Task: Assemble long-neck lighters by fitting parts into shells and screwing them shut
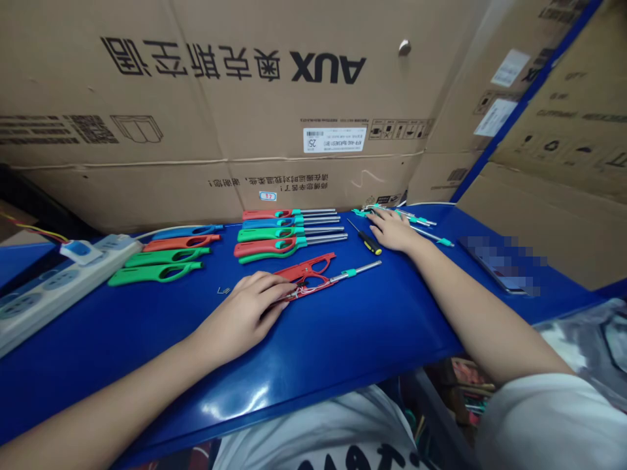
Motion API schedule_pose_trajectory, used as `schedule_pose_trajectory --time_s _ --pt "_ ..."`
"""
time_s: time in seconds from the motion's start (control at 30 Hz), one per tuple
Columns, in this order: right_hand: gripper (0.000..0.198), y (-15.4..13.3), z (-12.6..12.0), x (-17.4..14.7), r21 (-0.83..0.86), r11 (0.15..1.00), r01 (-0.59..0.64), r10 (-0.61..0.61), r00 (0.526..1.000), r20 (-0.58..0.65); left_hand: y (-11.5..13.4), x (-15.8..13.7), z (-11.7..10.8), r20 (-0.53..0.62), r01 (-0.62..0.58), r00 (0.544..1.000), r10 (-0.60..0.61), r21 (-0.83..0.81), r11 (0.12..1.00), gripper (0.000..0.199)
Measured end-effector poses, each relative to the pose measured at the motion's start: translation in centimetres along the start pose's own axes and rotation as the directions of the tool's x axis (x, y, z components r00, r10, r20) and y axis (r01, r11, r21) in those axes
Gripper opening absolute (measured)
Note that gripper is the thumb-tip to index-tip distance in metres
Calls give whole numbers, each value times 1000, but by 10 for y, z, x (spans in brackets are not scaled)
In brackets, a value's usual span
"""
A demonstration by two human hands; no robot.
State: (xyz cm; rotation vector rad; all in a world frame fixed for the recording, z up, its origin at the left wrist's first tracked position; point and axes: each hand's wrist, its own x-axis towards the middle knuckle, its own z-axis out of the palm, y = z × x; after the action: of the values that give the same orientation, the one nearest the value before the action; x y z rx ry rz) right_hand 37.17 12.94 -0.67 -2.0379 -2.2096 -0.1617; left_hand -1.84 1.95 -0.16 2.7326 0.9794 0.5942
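Note:
My left hand [255, 303] rests on an opened red gas lighter [318, 282], its fingers curled over the handle end. Wires and inner parts show in that lighter's casing, and a metal tube with a teal collar [349, 273] sticks out to the right. A separate red casing half [308, 267] lies just behind it. Farther back on the right, my right hand [396, 232] reaches over a group of metal lighter tubes with teal parts [421, 220]. Its fingers are apart and touch the teal pieces; the tips are partly hidden. A black and yellow screwdriver [368, 241] lies beside this hand.
Several assembled lighters [294, 228] lie in a row at the back middle. Coloured casing halves [166, 254] lie left, beside a white power strip [63, 281]. Small metal bits [223, 291] are near my left hand. A phone [494, 264] lies right; cardboard [245, 130] walls the back.

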Motion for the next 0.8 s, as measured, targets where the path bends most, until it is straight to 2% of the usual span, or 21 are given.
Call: schedule_pose_trajectory --time_s 0.1,0.23,0.3,0.4,0.5,0.63,0.8 --pt "50 3 7 3 34 999 -20 21 999 -24 0 0 0 2 0 1000 0 0 1000 31" --pt "43 4 4 4 84 996 -29 38 992 -117 -1 -1 -1 7 -5 1000 5 0 1000 31" --pt "46 5 0 5 109 992 -70 88 981 -173 -1 -1 -1 4 -4 1000 4 -4 1000 31" --pt "53 15 -8 6 139 969 -206 232 948 -216 -1 -1 -1 2 -4 1000 4 -10 1000 31" --pt "49 33 -17 5 143 931 -335 354 926 -131 -1 -1 -1 6 -1 1000 1 -12 1000 31" --pt "32 50 -29 1 127 924 -361 358 933 47 -1 0 -1 8 -2 1000 2 -17 1000 31" --pt "36 51 -45 -7 137 918 -372 354 925 141 -2 0 0 2 -3 1000 3 -14 1000 32"
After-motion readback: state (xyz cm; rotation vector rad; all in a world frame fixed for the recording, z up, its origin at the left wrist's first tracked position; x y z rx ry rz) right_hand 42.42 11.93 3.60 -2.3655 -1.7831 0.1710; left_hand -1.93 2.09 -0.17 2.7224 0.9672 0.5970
